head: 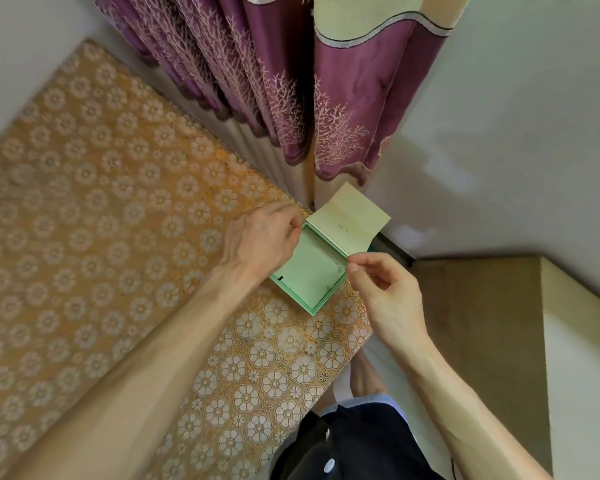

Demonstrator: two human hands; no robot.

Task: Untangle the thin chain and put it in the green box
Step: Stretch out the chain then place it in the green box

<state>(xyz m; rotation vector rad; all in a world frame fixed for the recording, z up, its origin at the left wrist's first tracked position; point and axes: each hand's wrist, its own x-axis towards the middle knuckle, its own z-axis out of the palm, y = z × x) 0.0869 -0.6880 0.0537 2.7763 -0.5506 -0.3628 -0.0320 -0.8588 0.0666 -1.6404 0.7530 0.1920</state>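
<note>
The green box [321,301] lies open near the table's far right corner, its pale lid [349,220] folded back and up. A thin chain [326,249] stretches faintly across the box's far side, from one hand to the other, with a small tangle near its right end. My left hand [264,237] pinches the chain's left end at the box's far left corner. My right hand [381,292] pinches the right end between thumb and forefinger, just past the box's right wall.
The table carries an orange cloth with white flowers [118,237]. Purple curtains [291,81] hang behind the box. A white wall [516,133] and a brown ledge [482,323] stand to the right. My dark clothing [354,445] shows below.
</note>
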